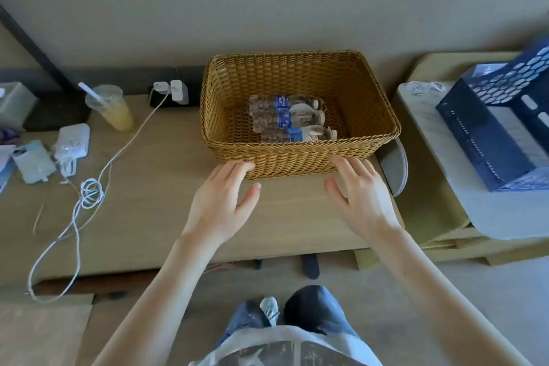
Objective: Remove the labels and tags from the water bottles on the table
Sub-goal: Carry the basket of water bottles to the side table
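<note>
A brown wicker basket (pixel 297 157) stands on the wooden table (pixel 154 217) against the wall. Inside it lie three clear plastic water bottles (pixel 286 117) on their sides, each with a blue label (pixel 282 104) around the middle, caps toward the right. My left hand (pixel 222 205) is open, its fingertips touching the basket's near wall at the left corner. My right hand (pixel 359 199) is open too, fingers spread, fingertips at the near wall toward the right corner. Neither hand holds anything.
Left of the basket are a plastic cup of yellow drink with a straw (pixel 111 107), a plugged-in charger (pixel 175 90) with a long white cable (pixel 89 193), and small white devices (pixel 72 141). A blue perforated crate (pixel 502 125) sits on a side surface at right.
</note>
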A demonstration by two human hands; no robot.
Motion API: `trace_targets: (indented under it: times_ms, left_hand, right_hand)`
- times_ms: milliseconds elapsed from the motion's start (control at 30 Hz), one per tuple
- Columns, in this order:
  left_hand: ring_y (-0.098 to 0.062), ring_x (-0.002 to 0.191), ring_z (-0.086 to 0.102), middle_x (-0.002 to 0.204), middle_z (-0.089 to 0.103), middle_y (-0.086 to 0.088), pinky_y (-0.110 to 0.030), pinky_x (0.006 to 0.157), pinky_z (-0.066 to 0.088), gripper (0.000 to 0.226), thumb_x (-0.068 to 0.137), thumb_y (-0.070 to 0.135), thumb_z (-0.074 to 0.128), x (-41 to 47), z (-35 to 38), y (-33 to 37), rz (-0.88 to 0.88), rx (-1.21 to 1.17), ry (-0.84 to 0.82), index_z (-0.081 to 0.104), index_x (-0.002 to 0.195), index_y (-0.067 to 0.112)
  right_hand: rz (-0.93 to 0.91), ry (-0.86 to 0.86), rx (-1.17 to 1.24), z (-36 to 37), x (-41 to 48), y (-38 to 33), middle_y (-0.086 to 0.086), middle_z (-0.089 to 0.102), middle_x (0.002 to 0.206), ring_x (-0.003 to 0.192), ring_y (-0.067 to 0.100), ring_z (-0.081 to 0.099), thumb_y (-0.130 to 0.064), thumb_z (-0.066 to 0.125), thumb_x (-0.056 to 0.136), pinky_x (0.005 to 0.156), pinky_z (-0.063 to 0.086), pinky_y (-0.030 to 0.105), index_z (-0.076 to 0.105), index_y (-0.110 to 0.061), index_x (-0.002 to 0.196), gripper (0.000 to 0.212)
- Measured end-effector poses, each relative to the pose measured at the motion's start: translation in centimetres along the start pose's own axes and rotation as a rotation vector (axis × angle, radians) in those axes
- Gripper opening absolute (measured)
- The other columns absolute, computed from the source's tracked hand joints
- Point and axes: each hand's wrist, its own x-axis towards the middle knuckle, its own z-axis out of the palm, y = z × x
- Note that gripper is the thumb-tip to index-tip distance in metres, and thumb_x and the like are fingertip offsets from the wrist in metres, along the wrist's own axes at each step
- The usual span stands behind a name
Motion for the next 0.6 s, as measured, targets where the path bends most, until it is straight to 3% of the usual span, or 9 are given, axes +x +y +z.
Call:
trace_targets:
  times_ms: [100,233,367,467,600]
  left_hand:
    - [-0.019,0.117,0.058,0.125,0.064,-0.001,-0.034,0.081,0.057,0.041,0.095,0.035,0.049,1.3,1.0,0.2,-0.035,-0.052,-0.035,0.063,0.124,0.01]
    - [-0.018,0.117,0.058,0.125,0.064,0.0,-0.028,0.081,0.051,0.042,0.096,0.038,0.047,3.3,2.1,0.6,-0.019,-0.024,-0.043,0.063,0.125,0.012]
    - [-0.017,0.115,0.058,0.125,0.063,0.001,-0.03,0.079,0.052,0.052,0.095,0.046,0.036,6.8,1.6,0.7,-0.014,0.026,-0.005,0.061,0.126,0.012]
    - [-0.019,0.114,0.059,0.124,0.064,-0.001,-0.03,0.081,0.051,0.045,0.097,0.04,0.043,9.9,1.7,0.5,0.016,0.052,0.009,0.061,0.126,0.011]
    - [-0.021,0.12,0.058,0.129,0.063,-0.004,-0.03,0.092,0.047,0.036,0.099,0.029,0.055,14.0,1.9,-0.5,0.017,0.084,0.039,0.06,0.129,0.01]
  right_hand:
    - [-0.005,0.026,0.075,0.8,0.7,0.8,0.009,0.072,0.109,0.097,0.029,0.064,-0.024,0.053,0.1,0.073,0.058,0.041,0.068,-0.005,0.12,0.032]
    - [-0.065,0.01,0.108,1.3,2.2,2.4,0.01,0.073,0.106,0.094,0.027,0.066,-0.018,0.055,0.099,0.07,0.058,0.04,0.071,-0.004,0.115,0.027]
    - [-0.088,0.036,0.108,0.6,5.6,4.6,0.011,0.073,0.11,0.099,0.029,0.067,-0.014,0.062,0.098,0.075,0.058,0.041,0.071,-0.002,0.117,0.024]
    - [-0.105,0.034,0.1,0.3,8.2,6.2,0.012,0.072,0.114,0.106,0.03,0.066,-0.011,0.065,0.097,0.082,0.058,0.041,0.07,-0.002,0.119,0.025]
    - [-0.037,0.007,0.152,0.3,11.7,8.2,0.007,0.069,0.123,0.116,0.023,0.06,-0.017,0.061,0.1,0.09,0.049,0.029,0.064,-0.009,0.13,0.031]
